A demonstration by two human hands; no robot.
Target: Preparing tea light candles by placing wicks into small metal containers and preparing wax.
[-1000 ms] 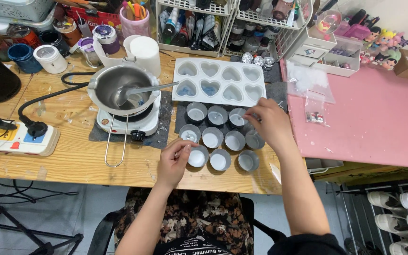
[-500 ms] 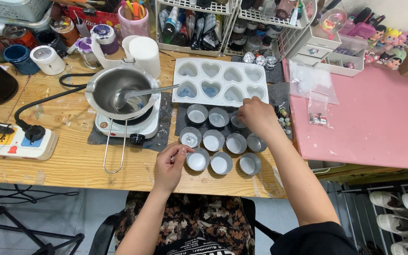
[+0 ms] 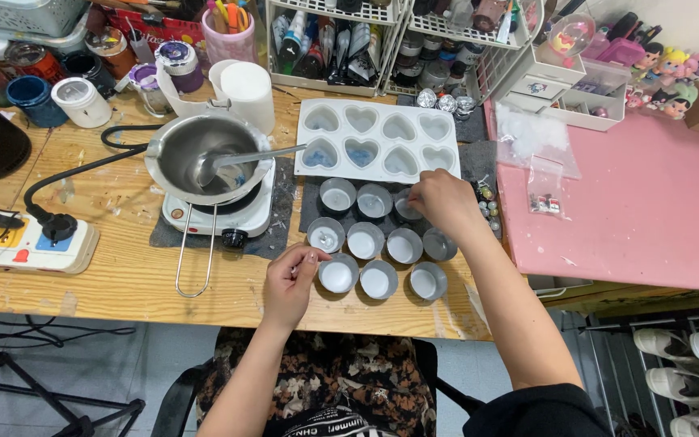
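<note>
Heart mould (image 3: pixel 378 141), melting pot (image 3: pixel 204 155), hotplate (image 3: pixel 228 209)

On the desk (image 3: pixel 123 279), the left hand (image 3: pixel 291 283) touches the nearest tin (image 3: pixel 339 273); the right hand (image 3: pixel 444 202) pinches at a back-row tin (image 3: pixel 406 209). Behind them lie a heart mould (image 3: pixel 378 139) and a pot (image 3: pixel 204 158) holding a spoon (image 3: pixel 244 159).

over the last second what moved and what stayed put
The right hand slid from the cups' right edge up and left to the back row, fingertips now at a small round cup; whether its grip has closed on the cup is unclear. The left hand stayed beside the front-left cup, holding nothing. The heart mould, pot and other cups did not move.
</note>
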